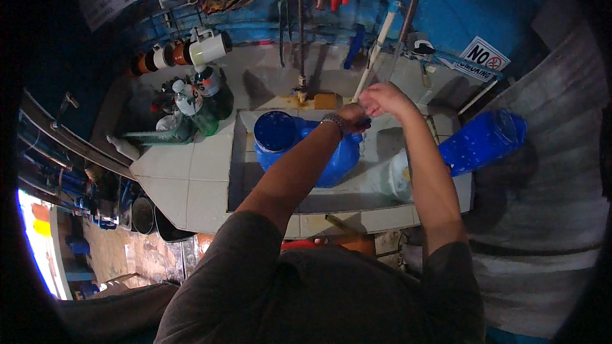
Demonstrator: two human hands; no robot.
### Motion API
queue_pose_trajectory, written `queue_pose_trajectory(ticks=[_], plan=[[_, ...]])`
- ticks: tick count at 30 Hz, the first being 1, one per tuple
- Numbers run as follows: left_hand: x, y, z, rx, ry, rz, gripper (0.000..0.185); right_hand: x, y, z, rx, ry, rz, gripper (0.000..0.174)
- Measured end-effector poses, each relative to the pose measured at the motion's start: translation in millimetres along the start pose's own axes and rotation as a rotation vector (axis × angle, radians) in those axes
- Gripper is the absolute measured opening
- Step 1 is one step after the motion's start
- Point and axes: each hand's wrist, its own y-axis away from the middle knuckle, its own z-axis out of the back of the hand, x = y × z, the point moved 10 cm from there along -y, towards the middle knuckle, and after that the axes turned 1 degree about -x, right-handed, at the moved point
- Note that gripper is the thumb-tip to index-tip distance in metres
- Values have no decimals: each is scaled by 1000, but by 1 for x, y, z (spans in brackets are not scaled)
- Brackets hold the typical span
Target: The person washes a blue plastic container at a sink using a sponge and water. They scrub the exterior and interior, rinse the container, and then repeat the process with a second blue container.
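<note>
My left hand (353,117), with a patterned band at the wrist, is over the handle side of a blue plastic jug (337,167) that stands in the tiled sink (306,204). The jug has a wide dark blue lid (275,130). Close against the left fingers is my right hand (383,99), blurred, with its fingers curled. Something small and dark shows at the left fingertips, too unclear to name. Just behind the right hand a clear hose (396,59) hangs below a metal pipe (412,7).
A white container (398,177) and a second blue container (485,141) are on the right. Bottles (203,117), a green basket (162,134) and hanging mugs (208,49) occupy the left. A yellow sponge (326,101) lies behind the jug, near a vertical pipe (301,24) and a long-handled brush (380,40).
</note>
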Motion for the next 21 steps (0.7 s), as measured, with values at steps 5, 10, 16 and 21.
queue_pose_trajectory(ticks=[5,10,16,21], plan=[[28,10,3,-213,628,343,23,16,7,-3,7,-215,76,28],[17,9,-4,-234,768,237,21,11,10,-9,38,-93,-17,29],[8,-9,4,-161,189,46,24,2,0,3,-83,-105,48,27],[33,3,-23,102,749,306,33,-16,-7,1,-48,-99,-13,31]])
